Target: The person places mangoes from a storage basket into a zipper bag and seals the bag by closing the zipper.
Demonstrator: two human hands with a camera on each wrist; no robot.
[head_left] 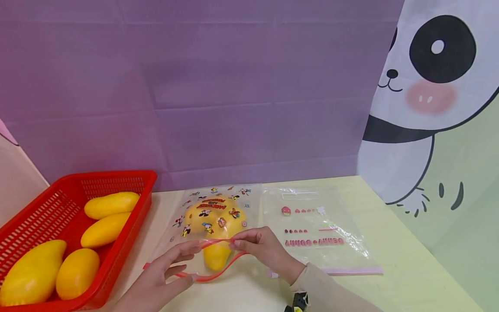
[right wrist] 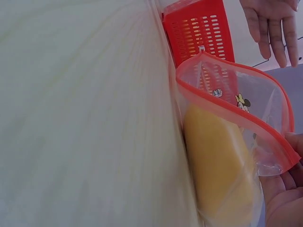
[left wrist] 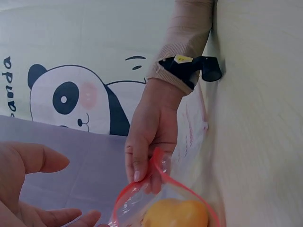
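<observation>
A clear zip bag (head_left: 251, 201) with cartoon prints and a red zip edge lies on the table, its mouth gaping toward me. Yellow mangoes (head_left: 216, 258) are inside it, one of them showing through the opening. My right hand (head_left: 267, 249) pinches the red edge at the bag's right corner between thumb and fingers. On the other side of the mouth, my left hand (head_left: 165, 268) hovers with its fingers spread and holds nothing. The right wrist view shows that left hand (right wrist: 277, 30) apart from the bag, over the far end.
To the left stands a red plastic basket (head_left: 147, 208) with several mangoes (head_left: 33, 275) in it. A second clear zip bag (head_left: 312, 258) with a pink edge lies flat on the right of the table (head_left: 393, 234). Behind the table hangs a purple cloth (head_left: 234, 86).
</observation>
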